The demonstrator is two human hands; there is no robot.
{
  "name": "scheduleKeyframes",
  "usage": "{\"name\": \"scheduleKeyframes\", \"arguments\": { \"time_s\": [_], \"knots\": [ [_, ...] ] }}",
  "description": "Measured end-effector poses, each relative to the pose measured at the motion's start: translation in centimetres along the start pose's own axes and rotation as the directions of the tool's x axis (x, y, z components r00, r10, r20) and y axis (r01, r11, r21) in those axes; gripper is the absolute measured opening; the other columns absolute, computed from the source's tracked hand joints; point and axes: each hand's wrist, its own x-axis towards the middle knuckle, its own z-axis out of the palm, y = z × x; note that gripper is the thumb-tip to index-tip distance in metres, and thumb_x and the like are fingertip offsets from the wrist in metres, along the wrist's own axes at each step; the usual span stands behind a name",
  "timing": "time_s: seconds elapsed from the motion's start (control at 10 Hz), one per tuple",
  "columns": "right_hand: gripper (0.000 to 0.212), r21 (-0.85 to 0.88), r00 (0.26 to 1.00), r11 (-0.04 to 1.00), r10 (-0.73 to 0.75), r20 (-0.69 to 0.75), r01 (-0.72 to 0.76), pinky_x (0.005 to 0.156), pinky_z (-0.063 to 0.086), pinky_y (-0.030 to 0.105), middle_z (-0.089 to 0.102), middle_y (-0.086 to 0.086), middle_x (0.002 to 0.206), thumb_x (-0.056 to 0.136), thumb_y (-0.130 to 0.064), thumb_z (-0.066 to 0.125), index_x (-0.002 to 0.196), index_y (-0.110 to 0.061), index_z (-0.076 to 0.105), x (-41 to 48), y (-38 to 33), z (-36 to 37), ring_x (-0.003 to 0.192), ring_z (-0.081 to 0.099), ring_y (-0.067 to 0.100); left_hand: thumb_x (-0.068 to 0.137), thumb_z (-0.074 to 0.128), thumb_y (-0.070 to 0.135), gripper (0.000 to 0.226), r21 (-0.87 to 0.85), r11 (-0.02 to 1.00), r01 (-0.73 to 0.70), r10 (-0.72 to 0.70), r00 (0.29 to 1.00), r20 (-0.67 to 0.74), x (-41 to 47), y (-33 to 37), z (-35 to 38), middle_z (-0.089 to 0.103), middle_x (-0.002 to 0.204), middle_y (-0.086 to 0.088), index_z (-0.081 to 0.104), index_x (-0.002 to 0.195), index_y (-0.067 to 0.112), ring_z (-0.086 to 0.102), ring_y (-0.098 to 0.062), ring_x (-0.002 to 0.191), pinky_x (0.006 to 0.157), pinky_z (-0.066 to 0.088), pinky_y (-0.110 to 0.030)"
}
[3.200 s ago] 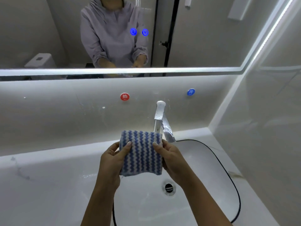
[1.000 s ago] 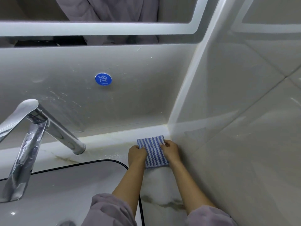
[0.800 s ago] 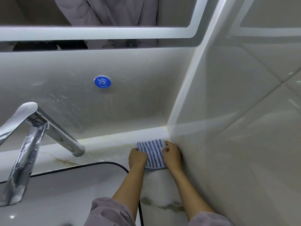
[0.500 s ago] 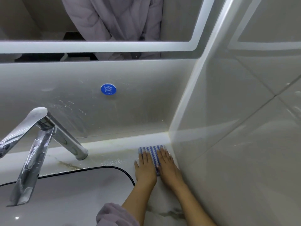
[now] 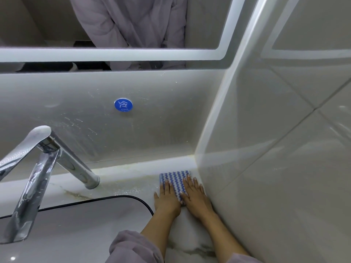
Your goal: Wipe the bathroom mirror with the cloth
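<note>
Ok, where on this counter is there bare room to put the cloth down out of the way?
Free: the counter strip between the faucet base and the left hand, though it looks wet, and the marble between the forearms. Crowded: the back corner by the side wall, where both hands, including the right hand, press the cloth flat.

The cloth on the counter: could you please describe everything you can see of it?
The cloth is blue and white in a zigzag weave, soft and ribbed-looking, folded into a small rectangle. It lies flat on the white marbled countertop, in the corner by the right side wall. The left hand and right hand press on it, palms down, fingers extended, covering its near part.
</note>
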Motion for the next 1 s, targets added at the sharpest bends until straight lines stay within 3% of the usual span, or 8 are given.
{"name": "scheduleKeyframes", "arguments": {
  "time_s": [0.2, 0.3, 0.4, 0.5, 0.7, 0.8, 1.0],
  "knots": [
    [0.057, 0.055, 0.990, 0.994, 0.086, 0.113, -0.093, 0.116, -0.007, 0.035, -0.012, -0.002, 0.160, 0.104, -0.039, 0.022, 0.153, -0.019, 0.000, 0.6, -0.9, -1.3, 0.146, -0.013, 0.020, 0.100, 0.030, 0.041, 0.072, 0.028, 1.000, -0.002, 0.004, 0.998, -0.063, -0.6, 0.2, -0.3, -0.015, 0.158, -0.009, -0.011, 0.149, 0.006, -0.013, -0.026, 0.146, 0.119, -0.002, -0.048],
    [0.053, 0.141, 0.988, 0.983, 0.101, 0.119, -0.117, 0.117, -0.002, 0.040, -0.003, 0.006, 0.161, 0.104, -0.032, 0.025, 0.152, -0.014, 0.012, 0.4, -2.5, -3.3, 0.147, -0.008, 0.027, 0.101, 0.027, 0.041, 0.067, -0.020, 0.999, -0.026, 0.022, 0.986, -0.165, -1.9, 0.6, -1.0, -0.003, 0.160, -0.010, -0.002, 0.150, 0.006, -0.002, -0.027, 0.147, 0.119, 0.003, -0.045],
    [0.053, 0.320, 0.987, 0.935, 0.156, 0.021, -0.155, 0.117, 0.000, 0.034, 0.004, 0.003, 0.161, 0.105, -0.037, 0.022, 0.152, -0.014, 0.013, -0.4, -3.6, -4.9, 0.148, -0.002, 0.020, 0.101, 0.025, 0.040, 0.063, -0.067, 0.992, -0.105, 0.078, 0.944, -0.319, -3.1, 0.8, -2.1, 0.006, 0.160, -0.009, 0.004, 0.151, 0.009, 0.006, -0.024, 0.147, 0.119, 0.005, -0.041],
    [0.056, 0.369, 0.977, 0.913, 0.207, -0.045, -0.176, 0.117, 0.005, 0.032, 0.010, 0.002, 0.160, 0.103, -0.042, 0.022, 0.152, -0.014, 0.017, -1.9, -4.7, -6.9, 0.148, 0.004, 0.019, 0.101, 0.026, 0.041, 0.063, -0.033, 0.986, -0.166, 0.135, 0.890, -0.435, -5.6, 0.6, -4.1, 0.010, 0.159, -0.008, 0.007, 0.150, 0.008, 0.008, -0.023, 0.147, 0.119, 0.006, -0.039],
    [0.059, 0.388, 0.985, 0.916, 0.145, -0.094, -0.098, 0.116, 0.010, 0.034, 0.015, 0.003, 0.160, 0.102, -0.047, 0.026, 0.151, -0.015, 0.020, -5.2, -7.9, -9.5, 0.147, 0.007, 0.018, 0.099, 0.029, 0.044, 0.060, -0.026, 0.983, -0.183, 0.130, 0.784, -0.607, -11.3, -2.4, -7.2, 0.029, 0.154, -0.008, 0.022, 0.147, 0.008, 0.025, -0.022, 0.142, 0.117, 0.012, -0.037],
    [0.060, 0.393, 0.987, 0.917, 0.116, -0.112, -0.063, 0.116, 0.016, 0.037, 0.022, 0.004, 0.158, 0.100, -0.050, 0.027, 0.151, -0.018, 0.023, -7.4, -10.0, -10.4, 0.146, 0.017, 0.021, 0.098, 0.030, 0.047, 0.060, -0.025, 0.982, -0.185, 0.124, 0.746, -0.655, -14.6, -4.3, -7.9, 0.035, 0.151, -0.007, 0.028, 0.145, 0.010, 0.031, -0.022, 0.139, 0.115, 0.017, -0.036],
    [0.060, 0.235, 0.959, 0.966, -0.036, -0.280, 0.105, 0.114, 0.020, 0.035, 0.027, 0.007, 0.156, 0.100, -0.048, 0.030, 0.149, -0.014, 0.027, -12.4, -14.6, -11.6, 0.143, 0.023, 0.022, 0.098, 0.034, 0.045, 0.056, 0.052, 0.980, -0.194, 0.162, 0.607, -0.778, -21.4, -8.5, -7.9, 0.040, 0.147, -0.005, 0.035, 0.143, 0.012, 0.035, -0.021, 0.135, 0.112, 0.023, -0.034]
  ]
}}
